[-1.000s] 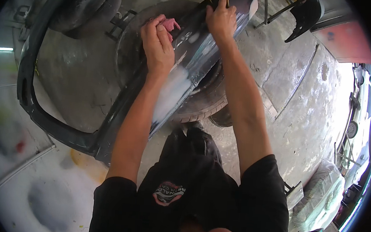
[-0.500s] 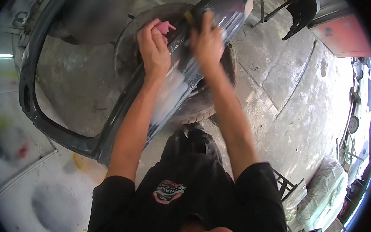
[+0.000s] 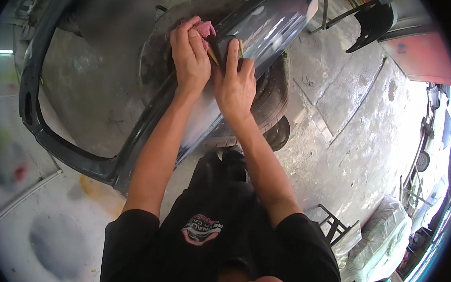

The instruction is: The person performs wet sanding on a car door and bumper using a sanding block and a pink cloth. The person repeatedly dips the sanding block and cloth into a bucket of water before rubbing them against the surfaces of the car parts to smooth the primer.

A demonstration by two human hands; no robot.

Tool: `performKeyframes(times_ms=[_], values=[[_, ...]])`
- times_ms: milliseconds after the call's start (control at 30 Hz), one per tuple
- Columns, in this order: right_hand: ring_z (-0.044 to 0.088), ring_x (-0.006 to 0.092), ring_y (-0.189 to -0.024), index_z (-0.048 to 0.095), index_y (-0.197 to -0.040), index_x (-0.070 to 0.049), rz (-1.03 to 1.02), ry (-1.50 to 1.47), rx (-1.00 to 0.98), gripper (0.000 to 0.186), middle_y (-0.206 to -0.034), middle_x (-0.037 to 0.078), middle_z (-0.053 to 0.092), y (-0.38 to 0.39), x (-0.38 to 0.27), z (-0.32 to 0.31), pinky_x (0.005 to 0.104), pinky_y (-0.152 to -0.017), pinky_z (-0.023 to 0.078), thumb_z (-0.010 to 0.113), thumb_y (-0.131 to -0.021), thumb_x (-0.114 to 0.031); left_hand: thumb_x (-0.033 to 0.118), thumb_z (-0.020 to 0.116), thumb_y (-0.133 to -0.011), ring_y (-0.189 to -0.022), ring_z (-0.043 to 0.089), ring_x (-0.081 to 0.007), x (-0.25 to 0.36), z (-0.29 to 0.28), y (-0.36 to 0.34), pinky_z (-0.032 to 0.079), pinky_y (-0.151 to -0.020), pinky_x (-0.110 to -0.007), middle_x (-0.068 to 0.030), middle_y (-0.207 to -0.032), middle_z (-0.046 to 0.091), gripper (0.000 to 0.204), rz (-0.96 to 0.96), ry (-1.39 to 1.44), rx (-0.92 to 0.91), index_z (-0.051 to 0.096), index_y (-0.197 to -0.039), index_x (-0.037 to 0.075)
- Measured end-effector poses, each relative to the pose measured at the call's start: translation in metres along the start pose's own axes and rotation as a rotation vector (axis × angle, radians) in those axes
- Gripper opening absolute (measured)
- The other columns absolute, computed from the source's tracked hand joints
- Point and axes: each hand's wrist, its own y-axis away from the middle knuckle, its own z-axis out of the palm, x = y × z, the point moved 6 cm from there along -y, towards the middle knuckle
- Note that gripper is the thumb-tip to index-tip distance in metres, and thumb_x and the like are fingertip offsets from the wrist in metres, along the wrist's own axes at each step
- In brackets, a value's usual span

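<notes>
A dark grey car door [image 3: 271, 28] with a hollow window frame lies diagonally over a tyre [image 3: 280, 87], with a pale patch on its surface. My left hand [image 3: 189, 58] is closed on a crumpled pink cloth [image 3: 205, 28] at the door's inner side. Just right of it, my right hand [image 3: 235, 83] grips a dark sanding block [image 3: 223, 44] with yellow edges, pressed on the door panel; its underside is hidden.
A black body panel [image 3: 369, 30] hangs on a metal stand at upper right, beside a red surface [image 3: 418, 50]. Cars [image 3: 428, 157] stand far right, near a plastic-wrapped bundle [image 3: 377, 238] and a metal frame [image 3: 330, 223]. Paint-spotted panels [image 3: 14, 198] are at left.
My right hand has slid with the block down and leftward along the door, from its upper end to beside my left hand. My left hand stays on the cloth.
</notes>
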Motion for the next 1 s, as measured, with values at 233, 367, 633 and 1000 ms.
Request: performKeyframes(times_ms=[233, 367, 633, 1000], values=[[0.064, 0.0443, -0.092, 0.035, -0.159, -0.012, 0.071, 0.094, 0.082, 0.086, -0.108, 0.027, 0.056, -0.110, 0.052, 0.003, 0.0516, -0.073, 0.056, 0.078, -0.086, -0.023, 0.018, 0.040, -0.112, -0.072, 0.055, -0.0125, 0.011, 0.012, -0.001, 0.049, -0.068, -0.029, -0.0104, -0.108, 0.063, 0.032, 0.027, 0.055, 0.034, 0.063, -0.125, 0.000], [0.064, 0.0417, -0.091, 0.041, -0.158, -0.012, -0.098, -0.040, 0.030, 0.084, -0.106, 0.025, 0.056, 0.012, 0.011, -0.004, 0.0519, -0.072, 0.056, 0.079, -0.084, -0.023, 0.019, 0.041, -0.112, -0.070, 0.057, -0.0144, 0.001, -0.003, -0.001, 0.052, -0.073, -0.032, -0.0158, -0.117, 0.054, 0.031, -0.034, 0.026, -0.016, 0.059, -0.131, 0.001], [0.067, 0.0440, -0.090, 0.042, -0.152, -0.011, 0.049, 0.123, 0.113, 0.073, -0.107, 0.026, 0.059, -0.093, 0.063, -0.017, 0.0514, -0.070, 0.057, 0.076, -0.089, -0.023, 0.018, 0.042, -0.111, -0.069, 0.055, -0.0127, 0.014, 0.014, 0.000, 0.050, -0.067, -0.029, -0.0100, -0.105, 0.060, 0.031, 0.054, 0.055, 0.017, 0.063, -0.125, 0.000], [0.066, 0.0433, -0.091, 0.044, -0.153, -0.013, 0.030, 0.093, 0.067, 0.072, -0.105, 0.024, 0.059, -0.068, 0.053, -0.014, 0.0506, -0.072, 0.057, 0.075, -0.089, -0.025, 0.017, 0.042, -0.111, -0.070, 0.056, -0.0129, 0.014, 0.014, 0.004, 0.050, -0.068, -0.029, -0.0111, -0.108, 0.059, 0.031, 0.098, -0.003, -0.005, 0.063, -0.125, 0.000]])
